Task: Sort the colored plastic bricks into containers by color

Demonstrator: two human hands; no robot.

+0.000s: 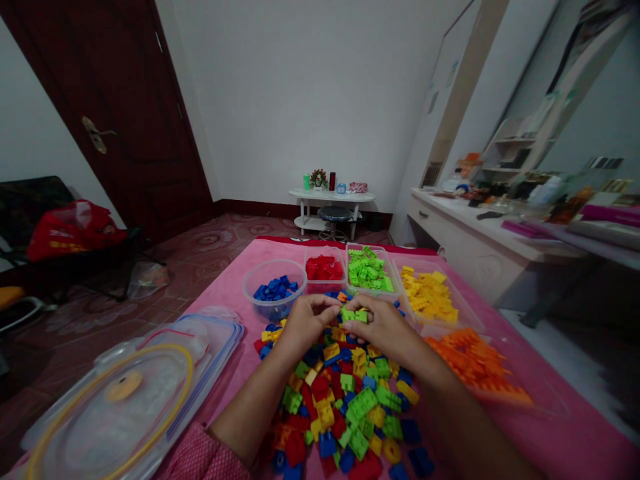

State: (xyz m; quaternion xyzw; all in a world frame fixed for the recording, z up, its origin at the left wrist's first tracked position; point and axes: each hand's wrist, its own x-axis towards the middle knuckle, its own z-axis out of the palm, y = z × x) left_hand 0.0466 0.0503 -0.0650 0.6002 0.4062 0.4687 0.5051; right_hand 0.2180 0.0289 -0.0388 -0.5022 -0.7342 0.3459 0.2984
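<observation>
My left hand (311, 321) and my right hand (384, 328) meet above a mixed heap of toy building bricks (350, 393). A light green toy brick (355, 315) sits between them, with my right thumb and fingers closed round it. My left thumb and forefinger are pinched together at its left end; the fingertips partly cover the contact. Some yellow shows just behind the green brick. Red, blue, yellow, green and orange bricks lie loose below both hands.
Clear containers hold blue bricks (276, 288), red bricks (325, 267), green bricks (369, 268), yellow bricks (431, 295) and orange bricks (475, 367). Stacked plastic lids (125, 393) lie at left on the pink tablecloth (227, 293). A dressing table (465, 223) stands at right.
</observation>
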